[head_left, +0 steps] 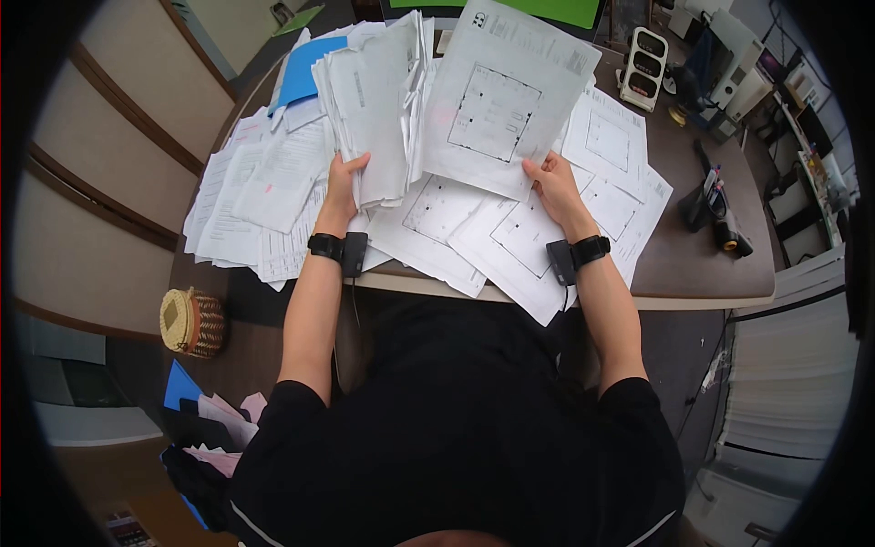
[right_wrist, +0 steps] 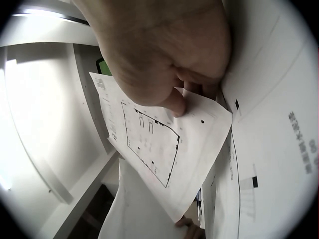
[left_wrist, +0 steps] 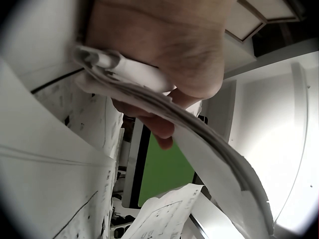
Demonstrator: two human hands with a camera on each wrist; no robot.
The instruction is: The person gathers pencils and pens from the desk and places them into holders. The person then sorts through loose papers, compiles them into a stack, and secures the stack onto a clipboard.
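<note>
My left hand [head_left: 341,187] grips a thick bundle of papers [head_left: 378,109] by its lower left edge, thumb on the near face. In the left wrist view its fingers [left_wrist: 162,130] curl round the bent stack [left_wrist: 199,132]. A single sheet with a printed floor plan [head_left: 501,105] is pinched at its lower right corner by my right hand [head_left: 558,187]. The right wrist view shows the thumb [right_wrist: 175,103] lying on the face of that plan sheet [right_wrist: 149,144]. Bundle and sheet are both tilted up side by side. Below them, more plan sheets [head_left: 515,242] overlap on the desk.
Loose printed papers [head_left: 264,182] and a blue folder [head_left: 308,73] cover the desk's left side. At the right are a power strip [head_left: 643,68] and a pen holder [head_left: 706,205]. A woven basket [head_left: 193,322] stands left of the desk. A green screen [head_left: 547,11] is at the back.
</note>
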